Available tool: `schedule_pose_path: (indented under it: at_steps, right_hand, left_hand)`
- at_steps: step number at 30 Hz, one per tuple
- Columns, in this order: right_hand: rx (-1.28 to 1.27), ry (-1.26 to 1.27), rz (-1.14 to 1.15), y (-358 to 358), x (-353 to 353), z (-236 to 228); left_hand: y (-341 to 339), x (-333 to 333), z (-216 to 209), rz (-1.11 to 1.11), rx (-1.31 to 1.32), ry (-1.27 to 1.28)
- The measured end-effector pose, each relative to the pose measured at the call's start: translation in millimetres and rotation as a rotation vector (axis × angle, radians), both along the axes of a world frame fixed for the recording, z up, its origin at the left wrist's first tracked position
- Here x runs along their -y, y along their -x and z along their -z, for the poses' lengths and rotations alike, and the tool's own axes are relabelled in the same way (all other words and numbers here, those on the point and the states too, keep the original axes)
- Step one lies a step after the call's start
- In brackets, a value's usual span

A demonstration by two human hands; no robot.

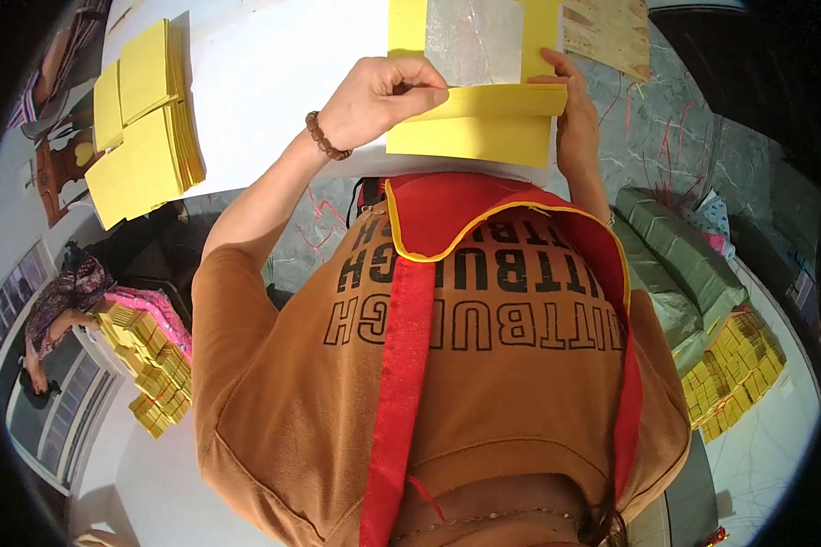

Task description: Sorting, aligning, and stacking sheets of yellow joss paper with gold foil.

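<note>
In front of me on the white table lies a yellow paper sheet (pixel 470 137) with a silvery rectangle (pixel 474 41) on the part beyond a raised fold. My left hand (pixel 383 96) is closed, pinching the left end of that folded edge between thumb and fingers. At the other end, my right hand (pixel 576 114) wraps round the sheet's right edge, its fingers bent over the fold; its thumb is hidden. Whether the fold is one layer or several, I cannot tell.
Stacks of yellow paper (pixel 146 128) stand at the table's left side. A pale, speckled sheet (pixel 607 36) lies at the far right. Bundled yellow stacks (pixel 734 374) sit low right beside green wrapping (pixel 675 264). Another person (pixel 68 305) bends over yellow bundles (pixel 150 365) at left.
</note>
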State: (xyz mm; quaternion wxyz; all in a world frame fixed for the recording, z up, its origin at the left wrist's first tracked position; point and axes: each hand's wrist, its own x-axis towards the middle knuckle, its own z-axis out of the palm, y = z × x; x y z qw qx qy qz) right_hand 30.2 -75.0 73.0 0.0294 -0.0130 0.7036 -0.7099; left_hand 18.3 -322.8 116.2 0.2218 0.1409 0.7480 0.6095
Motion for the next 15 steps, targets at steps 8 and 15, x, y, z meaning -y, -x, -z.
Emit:
schedule_pose_path:
  at_steps: [8, 15]
  right_hand:
    - [0.122, 0.035, -0.041, 2, -10, 7]
    - [-0.241, -0.189, -0.129, 1, -10, 13]
  left_hand:
    - [9, 8, -2, 0.074, 0.160, 0.050]
    - [11, 8, 0, -0.061, 0.174, -0.063]
